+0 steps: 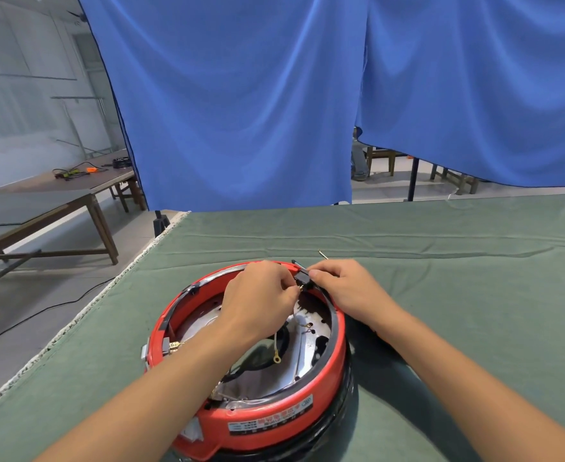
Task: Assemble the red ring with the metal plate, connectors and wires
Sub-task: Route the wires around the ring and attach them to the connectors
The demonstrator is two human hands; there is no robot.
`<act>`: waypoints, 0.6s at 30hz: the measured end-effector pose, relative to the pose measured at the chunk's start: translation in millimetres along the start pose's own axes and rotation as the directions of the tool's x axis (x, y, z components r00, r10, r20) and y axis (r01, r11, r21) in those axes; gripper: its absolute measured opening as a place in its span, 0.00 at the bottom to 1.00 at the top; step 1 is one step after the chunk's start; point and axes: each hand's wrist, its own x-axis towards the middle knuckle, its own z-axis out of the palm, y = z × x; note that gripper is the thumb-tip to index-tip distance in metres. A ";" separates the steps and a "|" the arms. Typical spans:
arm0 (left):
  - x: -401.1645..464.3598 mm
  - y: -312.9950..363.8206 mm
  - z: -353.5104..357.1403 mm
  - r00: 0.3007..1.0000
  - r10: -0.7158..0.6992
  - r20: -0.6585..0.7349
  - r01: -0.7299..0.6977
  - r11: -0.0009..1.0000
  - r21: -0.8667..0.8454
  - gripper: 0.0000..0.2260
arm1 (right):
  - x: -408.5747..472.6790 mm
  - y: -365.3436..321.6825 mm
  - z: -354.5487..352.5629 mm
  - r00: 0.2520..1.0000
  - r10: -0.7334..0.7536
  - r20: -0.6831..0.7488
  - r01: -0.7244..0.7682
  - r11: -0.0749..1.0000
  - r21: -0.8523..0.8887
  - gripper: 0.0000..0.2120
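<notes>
A blue curtain [241, 95] hangs across the back in two overlapping panels, its hem clear of the floor on the right, where wooden chair legs [379, 158] show beneath it. The near table is draped in a wrinkled green cloth [407, 235] with a frayed pale edge on the left. To the left stand long wooden tables [41, 208] on a grey floor [41, 295], where a black cable [58, 306] trails. A pale wall [14, 78] lies behind, evenly lit.

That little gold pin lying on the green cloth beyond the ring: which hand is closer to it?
Right. The right hand sits just below the pin; the left hand is farther left, over the red ring.
</notes>
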 end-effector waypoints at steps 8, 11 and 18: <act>-0.9 -0.8 1.0 0.999 -0.008 -0.032 0.008 1.000 0.006 0.10 | 0.8 3.1 1.3 1.000 0.010 -0.005 -0.010 0.999 0.031 0.11; -1.7 -1.2 1.1 0.999 0.001 -0.040 -0.001 1.000 0.010 0.08 | 0.7 3.7 1.3 1.000 0.010 -0.005 -0.010 0.999 0.033 0.11; -1.6 -0.1 3.5 0.999 0.022 -0.039 -0.021 1.000 0.017 0.07 | -0.6 3.3 1.0 1.000 -0.019 0.000 0.019 0.999 0.036 0.13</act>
